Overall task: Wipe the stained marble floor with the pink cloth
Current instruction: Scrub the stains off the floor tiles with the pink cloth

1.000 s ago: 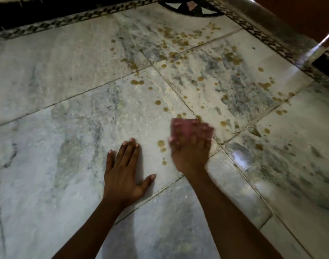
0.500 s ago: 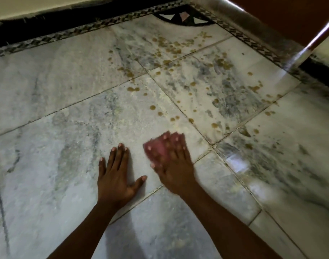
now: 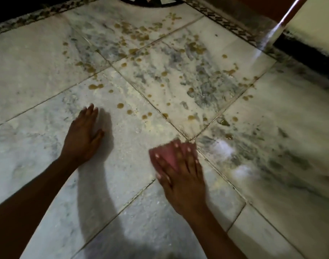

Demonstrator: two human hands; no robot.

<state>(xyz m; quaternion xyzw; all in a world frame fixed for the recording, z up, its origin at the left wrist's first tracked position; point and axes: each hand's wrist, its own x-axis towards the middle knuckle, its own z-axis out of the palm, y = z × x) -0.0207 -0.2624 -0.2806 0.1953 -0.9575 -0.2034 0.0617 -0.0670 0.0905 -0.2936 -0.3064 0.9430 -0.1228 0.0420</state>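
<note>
A floor of large pale grey-veined marble tiles (image 3: 38, 75) fills the view, its dark grout lines running diagonally and meeting in a cross just beyond the right hand.

The right hand (image 3: 182, 176) lies palm down with its fingers spread and straight, pressing flat on a crumpled pink cloth (image 3: 169, 156). Nothing is curled round the cloth; the fingertips (image 3: 188, 149) reach almost to its far edge, and the pink fabric shows between and to the left of them. The cloth sits on the marble right at the grout crossing, at the near corner of the stained tile. Hand and cloth are slightly blurred.

The left hand (image 3: 83, 133) rests on the floor well to the left of the cloth, fingers straight and held close together, thumb out to the right, holding nothing. Its forearm throws a dark shadow (image 3: 96, 193) across the near tiles.

Beyond the cloth, brown-yellow spatter stains (image 3: 133, 36) dot the tiles, thin near the hands and thick towards the far side. Two bright glossy reflections (image 3: 223, 148) show on the tile to the right of the cloth.

At the far edge runs a dark patterned mosaic border strip (image 3: 29, 19), turning the corner and continuing down the right side. A slanted bright metal strip (image 3: 288, 14) stands at the upper right.
</note>
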